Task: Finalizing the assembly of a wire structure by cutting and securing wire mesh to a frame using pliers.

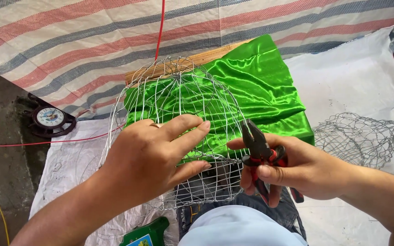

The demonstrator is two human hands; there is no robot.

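Note:
A domed cage of thin silver wire mesh [178, 98] stands in front of me over my lap. My left hand [153, 152] grips its near side, fingers and thumb pinching the wires. My right hand [297, 168] holds pliers [261, 152] with red and black handles, jaws pointing up beside the right edge of the cage. The right index finger reaches toward the wire next to my left thumb.
Shiny green cloth [261, 82] covers a wooden board [206, 57] behind the cage. A second wire mesh basket [356, 136] lies on white sheeting at right. A round clock [50, 117] sits at left, near a red cord [160, 27]. A green box [144, 233] is by my knee.

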